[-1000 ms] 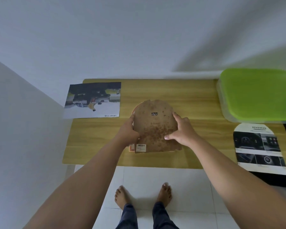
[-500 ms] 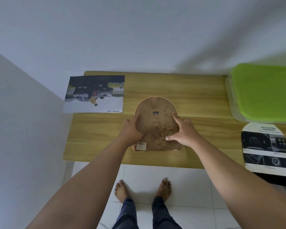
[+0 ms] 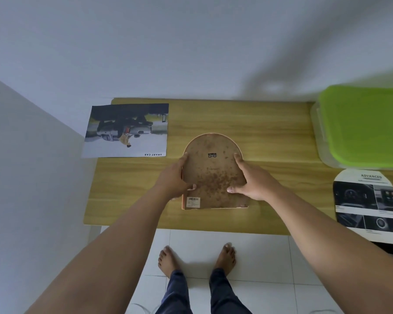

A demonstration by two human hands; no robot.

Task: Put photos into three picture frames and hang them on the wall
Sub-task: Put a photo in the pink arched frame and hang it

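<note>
Item: arch-topped brown mottled fibreboard frame back (image 3: pixel 212 173), face down, long axis near-far, arch far.
Left hand (image 3: pixel 174 180): fingers clamped on left edge.
Right hand (image 3: pixel 251 180): clamped on right edge; equally near.

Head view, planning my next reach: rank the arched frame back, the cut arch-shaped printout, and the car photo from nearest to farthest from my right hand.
1. Arched frame back: in the right hand grip, table centre.
2. Cut arch-shaped printout: to the right, at the table's edge.
3. Car photo: far left corner, beyond the left hand.
</note>
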